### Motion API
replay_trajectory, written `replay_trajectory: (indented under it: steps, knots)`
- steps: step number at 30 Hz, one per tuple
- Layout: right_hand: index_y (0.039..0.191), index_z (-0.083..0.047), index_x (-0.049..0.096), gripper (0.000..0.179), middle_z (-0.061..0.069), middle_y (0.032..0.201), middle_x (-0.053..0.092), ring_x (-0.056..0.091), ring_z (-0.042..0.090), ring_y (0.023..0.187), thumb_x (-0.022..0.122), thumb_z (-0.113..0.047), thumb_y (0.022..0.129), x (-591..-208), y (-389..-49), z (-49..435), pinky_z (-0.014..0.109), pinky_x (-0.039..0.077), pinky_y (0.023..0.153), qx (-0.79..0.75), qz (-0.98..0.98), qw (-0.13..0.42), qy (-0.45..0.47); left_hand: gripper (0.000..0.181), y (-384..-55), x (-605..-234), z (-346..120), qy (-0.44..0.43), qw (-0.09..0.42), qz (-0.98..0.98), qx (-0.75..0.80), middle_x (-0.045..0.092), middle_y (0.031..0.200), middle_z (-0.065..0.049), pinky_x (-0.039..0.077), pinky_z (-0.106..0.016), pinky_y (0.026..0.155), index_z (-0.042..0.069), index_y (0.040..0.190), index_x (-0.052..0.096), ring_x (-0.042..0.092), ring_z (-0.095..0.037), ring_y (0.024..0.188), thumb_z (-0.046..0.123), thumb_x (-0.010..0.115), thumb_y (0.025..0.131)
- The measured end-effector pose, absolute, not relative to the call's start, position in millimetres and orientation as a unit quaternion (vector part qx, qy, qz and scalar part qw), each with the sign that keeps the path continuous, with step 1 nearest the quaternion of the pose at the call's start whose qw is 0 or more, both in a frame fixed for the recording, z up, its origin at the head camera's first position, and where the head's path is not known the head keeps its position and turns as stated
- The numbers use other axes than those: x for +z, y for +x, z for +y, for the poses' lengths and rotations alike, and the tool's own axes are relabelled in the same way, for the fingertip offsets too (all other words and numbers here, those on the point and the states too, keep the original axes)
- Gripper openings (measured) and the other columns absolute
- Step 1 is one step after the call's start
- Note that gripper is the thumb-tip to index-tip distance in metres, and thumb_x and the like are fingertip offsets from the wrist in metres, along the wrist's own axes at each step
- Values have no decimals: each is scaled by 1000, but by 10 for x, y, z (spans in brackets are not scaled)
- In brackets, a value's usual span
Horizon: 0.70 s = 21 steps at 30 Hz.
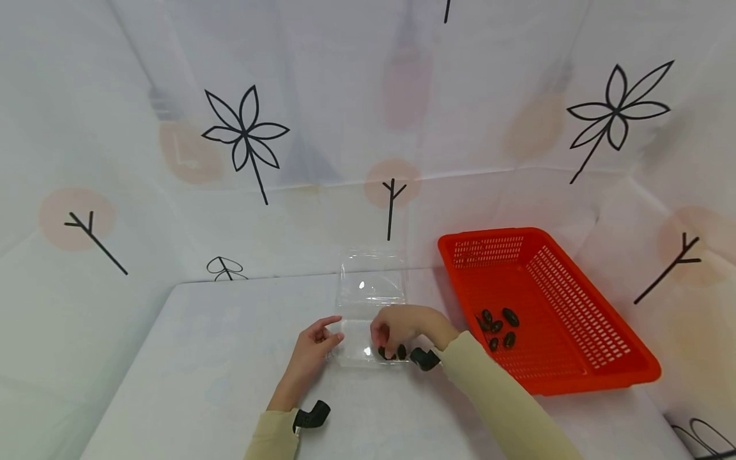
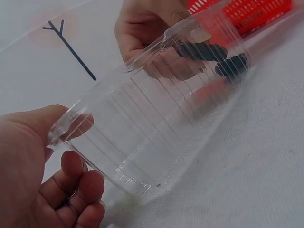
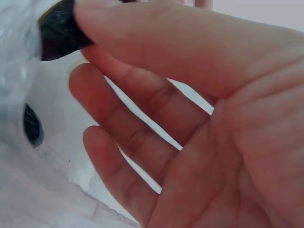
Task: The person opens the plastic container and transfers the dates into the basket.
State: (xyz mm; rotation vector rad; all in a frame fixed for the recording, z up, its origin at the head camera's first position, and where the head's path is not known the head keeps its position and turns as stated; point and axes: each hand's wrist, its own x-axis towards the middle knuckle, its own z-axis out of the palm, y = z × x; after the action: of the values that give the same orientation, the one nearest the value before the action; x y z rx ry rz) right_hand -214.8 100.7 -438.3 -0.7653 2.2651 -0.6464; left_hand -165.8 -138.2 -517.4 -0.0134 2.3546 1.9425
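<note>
A clear plastic clamshell box [image 1: 353, 335] lies opened on the white table, its lid [image 1: 370, 287] folded back toward the wall. My left hand [image 1: 309, 354] holds the box's left rim; in the left wrist view the thumb lies over the edge and the other fingers curl below it. Inside the right end of the box is my right hand [image 1: 405, 324]. Its thumb and forefinger pinch a small, shiny, dark oval piece [image 3: 61, 35], partly hidden by the thumb in the right wrist view. Another dark oval piece [image 1: 401, 352] sits beside it at that end of the box.
An orange-red perforated basket [image 1: 546, 338] stands to the right of the box, with several dark oval pieces [image 1: 510, 317] on the left of its floor. Patterned white cloth [image 1: 322, 223] rises behind the table and at both sides.
</note>
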Motion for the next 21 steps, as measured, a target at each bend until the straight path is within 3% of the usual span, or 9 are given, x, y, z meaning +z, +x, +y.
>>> replay_trajectory:
  steps: [21]
  knots:
    - [86,-20,66,19,-6,82,62,57,16,81,77,-5,84,-4300,-2150,1030,32,50,73,-315,857,253,-319,36,-1648,-5167,-1353,-8,22,782,623,48,72,1,35,-22,56,10,126,67,41,-9,61,15,74,91]
